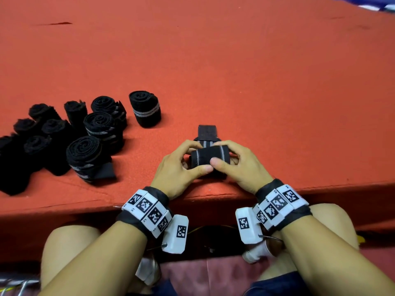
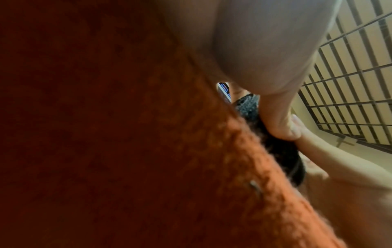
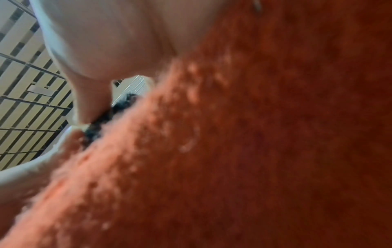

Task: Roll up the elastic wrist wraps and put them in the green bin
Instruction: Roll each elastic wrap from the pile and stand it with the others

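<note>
- I have both hands on one wrist wrap [image 1: 210,157] at the near edge of the red bench [image 1: 235,71]; it is a black band with grey stripes, mostly wound into a roll.
- My left hand [image 1: 179,167] has its fingers curled round the left end of that roll, thumb pressed on the front.
- My right hand [image 1: 237,165] is curled round the right end the same way; the two thumbs nearly meet at the front of the roll.
- A short unrolled tail [image 1: 207,132] lies flat on the bench just beyond the roll, so I judge this wrap close to finished but not closed off.
- The wrist views show little: red felt up close, a thumb and a sliver of black fabric [image 2: 280,151], which agrees with the grip but adds nothing.
- To the left of the roll I hold stands a cluster of rolled wraps [image 1: 64,137], well apart from my hands; the one nearest [image 1: 145,108] stands upright on its end. These look done as far as rolling goes.
- I see no green bin in any view, so I judge that no wrap has gone into it; all the binning remains.
- I cannot tell whether more unrolled wraps wait out of view.
</note>
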`<act>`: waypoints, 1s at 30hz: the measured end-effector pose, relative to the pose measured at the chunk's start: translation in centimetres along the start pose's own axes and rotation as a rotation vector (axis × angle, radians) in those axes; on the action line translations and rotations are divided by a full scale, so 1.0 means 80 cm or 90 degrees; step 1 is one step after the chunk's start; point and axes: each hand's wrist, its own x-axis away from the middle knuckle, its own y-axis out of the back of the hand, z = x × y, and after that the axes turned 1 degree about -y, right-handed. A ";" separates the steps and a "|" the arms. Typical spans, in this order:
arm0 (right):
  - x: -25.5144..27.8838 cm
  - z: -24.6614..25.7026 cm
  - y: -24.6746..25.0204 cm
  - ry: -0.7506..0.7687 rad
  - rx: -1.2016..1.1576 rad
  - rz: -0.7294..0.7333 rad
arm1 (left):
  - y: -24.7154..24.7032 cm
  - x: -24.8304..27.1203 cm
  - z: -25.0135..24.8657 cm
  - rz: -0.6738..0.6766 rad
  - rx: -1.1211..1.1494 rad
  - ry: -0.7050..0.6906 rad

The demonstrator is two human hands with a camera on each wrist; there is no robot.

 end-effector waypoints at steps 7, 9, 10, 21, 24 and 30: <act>0.002 0.002 0.005 0.010 -0.062 0.044 | -0.007 -0.005 -0.003 -0.029 -0.073 0.057; -0.001 0.001 0.004 0.005 -0.038 0.016 | -0.007 -0.005 -0.002 -0.019 -0.077 0.033; -0.002 0.002 0.003 0.006 -0.023 0.004 | -0.006 -0.004 -0.001 -0.015 -0.073 0.016; 0.002 0.001 0.008 0.038 -0.010 0.026 | -0.004 -0.004 -0.003 -0.061 0.006 0.062; -0.001 -0.005 0.005 0.036 -0.002 0.043 | -0.005 -0.005 0.000 -0.058 -0.041 0.070; -0.004 0.000 0.004 -0.002 -0.021 -0.007 | 0.002 -0.004 0.001 0.005 -0.043 0.006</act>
